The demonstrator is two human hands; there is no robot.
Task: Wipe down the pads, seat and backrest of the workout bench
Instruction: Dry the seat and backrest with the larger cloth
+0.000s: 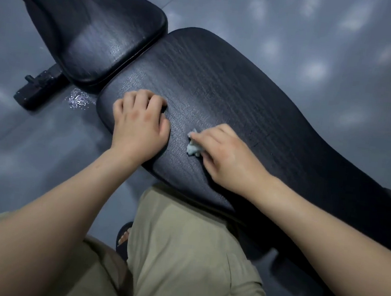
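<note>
The long black backrest pad [231, 87] of the bench runs from the centre to the right edge, its cracked surface facing up. The smaller black seat pad [93, 35] lies beyond it at the upper left, with a narrow gap between them. My right hand [227, 158] presses a small crumpled pale-blue wipe [193, 147] onto the backrest near its near end. My left hand [139, 123] rests on the backrest's left edge, fingers curled, holding nothing that I can see.
The grey floor [320, 28] surrounds the bench. A black frame foot with a knob [38, 87] sticks out under the seat at the left, with a small wet shiny patch [78, 99] beside it. My legs in khaki shorts [179, 253] stand against the backrest's near edge.
</note>
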